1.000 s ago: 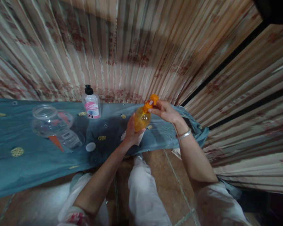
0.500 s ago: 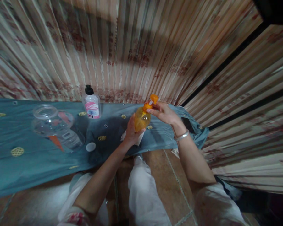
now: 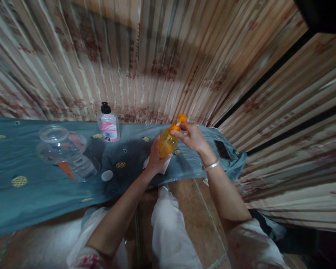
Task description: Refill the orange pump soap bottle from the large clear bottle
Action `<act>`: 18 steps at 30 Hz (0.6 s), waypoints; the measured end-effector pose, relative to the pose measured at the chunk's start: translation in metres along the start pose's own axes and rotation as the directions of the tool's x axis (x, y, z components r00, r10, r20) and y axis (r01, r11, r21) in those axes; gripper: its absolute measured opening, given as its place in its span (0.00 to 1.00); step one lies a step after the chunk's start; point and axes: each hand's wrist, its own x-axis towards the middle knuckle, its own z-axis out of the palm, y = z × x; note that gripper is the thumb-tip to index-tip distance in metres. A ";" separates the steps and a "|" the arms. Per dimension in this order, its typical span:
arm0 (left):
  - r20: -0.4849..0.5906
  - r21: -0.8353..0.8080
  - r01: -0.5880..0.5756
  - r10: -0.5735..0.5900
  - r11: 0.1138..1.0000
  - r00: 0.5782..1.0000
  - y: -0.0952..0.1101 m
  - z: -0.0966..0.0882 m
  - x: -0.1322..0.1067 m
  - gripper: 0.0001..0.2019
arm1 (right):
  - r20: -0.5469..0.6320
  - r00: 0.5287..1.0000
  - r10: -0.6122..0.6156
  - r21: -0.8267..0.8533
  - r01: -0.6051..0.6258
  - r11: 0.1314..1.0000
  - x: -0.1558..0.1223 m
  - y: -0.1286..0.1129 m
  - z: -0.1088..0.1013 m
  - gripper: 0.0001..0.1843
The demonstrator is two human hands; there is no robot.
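Observation:
An amber, see-through pump bottle [image 3: 167, 144] with an orange pump top [image 3: 176, 126] is held tilted above the cloth. My left hand [image 3: 156, 157] is wrapped round the bottle's body from the left and below. The fingers of my right hand [image 3: 192, 135] are closed on the orange collar under the pump head; a silver bangle circles that wrist. Beneath my left hand, a white item [image 3: 165, 166] shows in part, its kind hidden. Farther left stands a clear bottle [image 3: 109, 125] with a black pump and a pink and white label.
A blue-green cloth with pineapple prints [image 3: 134, 149] covers the surface. On it, at the left, are a clear open-mouthed jar [image 3: 54, 144], another clear container [image 3: 85, 166] on its side and a white round cap [image 3: 107, 175]. A phone [image 3: 222, 149] lies right. Curtains hang behind.
My right hand has shifted slightly left and its wrist has turned, uncovering more of the phone. The pump head has tipped a little. My left hand keeps its hold on the bottle.

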 end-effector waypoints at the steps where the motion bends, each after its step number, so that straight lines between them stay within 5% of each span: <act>1: 0.007 0.002 -0.005 0.005 1.000 1.000 -0.001 0.000 0.000 0.43 | -0.014 1.000 0.008 -0.017 -0.008 1.000 0.000 -0.001 0.001 0.16; 10: 0.017 0.035 0.015 -0.016 0.999 1.000 -0.001 -0.001 -0.002 0.51 | -0.218 0.967 0.135 -0.117 -0.163 0.980 -0.006 -0.017 0.021 0.17; 13: -0.032 0.061 0.023 -0.021 0.998 0.999 0.012 -0.005 -0.001 0.56 | -0.258 0.951 0.168 -0.140 -0.209 0.968 -0.005 -0.022 0.028 0.18; 18: -0.092 0.074 -0.026 0.033 0.997 0.995 0.045 -0.011 0.024 0.47 | -0.299 0.934 0.195 -0.159 -0.250 0.955 -0.003 -0.025 0.033 0.16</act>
